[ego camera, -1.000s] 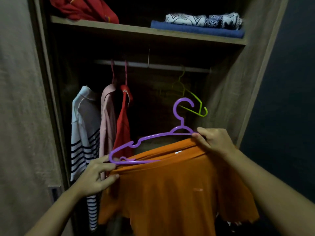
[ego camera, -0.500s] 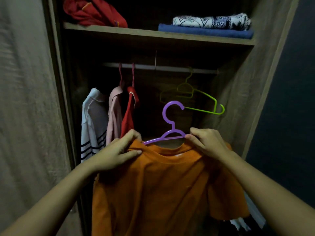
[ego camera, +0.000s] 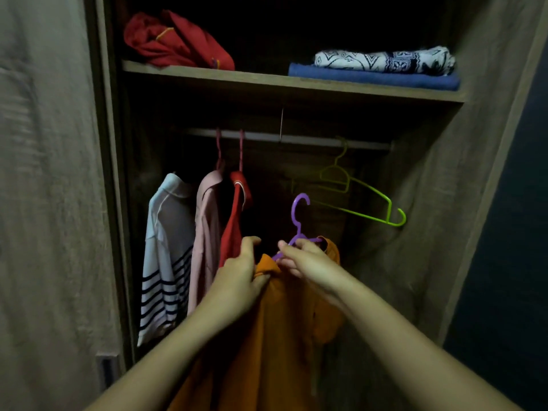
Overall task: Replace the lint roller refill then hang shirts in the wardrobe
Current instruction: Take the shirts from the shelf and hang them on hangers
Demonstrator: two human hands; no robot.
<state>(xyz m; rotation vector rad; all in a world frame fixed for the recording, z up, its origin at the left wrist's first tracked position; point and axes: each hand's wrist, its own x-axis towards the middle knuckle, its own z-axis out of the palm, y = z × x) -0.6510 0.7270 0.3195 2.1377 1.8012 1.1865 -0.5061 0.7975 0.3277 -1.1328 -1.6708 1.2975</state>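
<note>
Holding the orange shirt (ego camera: 284,336) up on the purple hanger (ego camera: 293,213), hook upright, well below the rail (ego camera: 311,141) and not yet on it. Could slip off at the bunched shoulder if the hanger tips on the way to the rail; could also tangle with the green hanger (ego camera: 355,214) dangling from the rail's right end. Left hand (ego camera: 240,274) curled tight round the shirt's bunched shoulder fabric, thumb forward. Right hand (ego camera: 305,262) pinching the hanger's neck just under the hook, fingers bent. Both forearms stretched out toward the rail.
</note>
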